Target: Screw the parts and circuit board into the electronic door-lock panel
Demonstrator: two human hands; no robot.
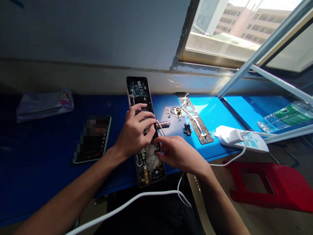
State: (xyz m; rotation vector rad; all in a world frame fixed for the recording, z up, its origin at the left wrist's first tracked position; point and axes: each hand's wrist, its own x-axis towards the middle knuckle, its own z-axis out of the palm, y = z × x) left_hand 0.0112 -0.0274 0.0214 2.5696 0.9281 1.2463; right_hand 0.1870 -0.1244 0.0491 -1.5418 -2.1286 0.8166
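A long dark housing (151, 153) lies open, its inside facing up, across the blue table in front of me. It holds a circuit board (137, 89) at the far end and a brass-coloured cylinder (146, 175) at the near end. My left hand (138, 127) rests over its middle with fingers spread and hides the parts below. At the right edge, my right hand (174, 151) has its fingers bent close to the housing; what they hold is hidden. A thin light-coloured rod (161, 128) runs between the left fingertips and the right hand.
Right of the housing are a metal cylinder (164, 124), a black bracket (187, 129), small loose parts and a dark plate (195, 120) with white wires. A phone (94, 140) lies left. A power strip (244, 140), white cable (132, 198), bottle (286, 116) and red stool (281, 182) surround the space.
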